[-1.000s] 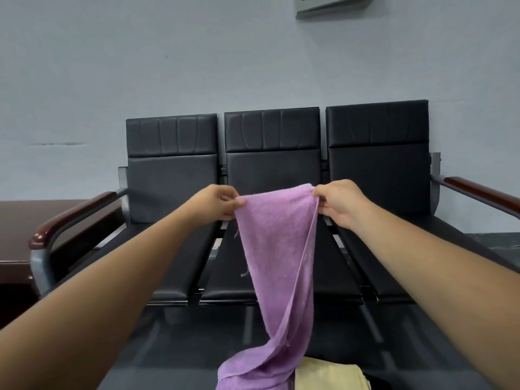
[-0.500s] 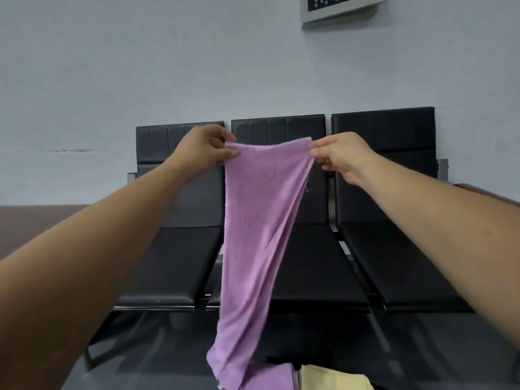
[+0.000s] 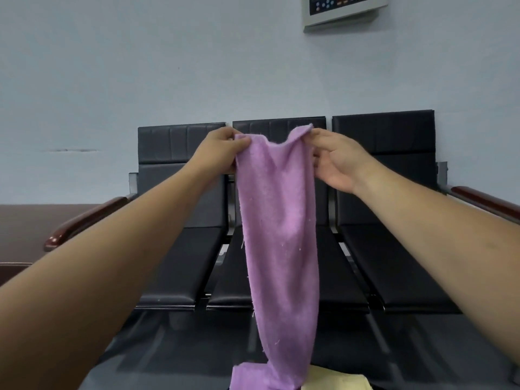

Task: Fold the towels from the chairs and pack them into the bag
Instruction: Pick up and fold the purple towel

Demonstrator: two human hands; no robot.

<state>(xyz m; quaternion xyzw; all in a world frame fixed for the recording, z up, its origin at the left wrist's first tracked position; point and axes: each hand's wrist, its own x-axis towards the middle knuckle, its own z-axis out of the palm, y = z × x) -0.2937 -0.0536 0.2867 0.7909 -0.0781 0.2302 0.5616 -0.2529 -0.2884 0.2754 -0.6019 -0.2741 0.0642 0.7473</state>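
Observation:
A purple towel (image 3: 278, 235) hangs lengthwise in front of me, held up by its top edge. My left hand (image 3: 218, 152) pinches the top left corner. My right hand (image 3: 333, 159) pinches the top right corner between thumb and fingers. The top edge sags a little between the two hands. The towel's lower end bunches at the bottom of the view beside a pale yellow towel (image 3: 334, 382). Behind the towel stands a row of three black chairs (image 3: 385, 170) with bare seats. No bag is in view.
The chair row has dark red armrests, one at the left end (image 3: 84, 223), another at the right end (image 3: 484, 199). A brown table (image 3: 31, 229) stands at the left. A control panel (image 3: 343, 9) hangs on the pale wall.
Both hands have lifted the purple towel from seat height to chair-back height. The towel now hangs flatter and wider, and the view has tilted up.

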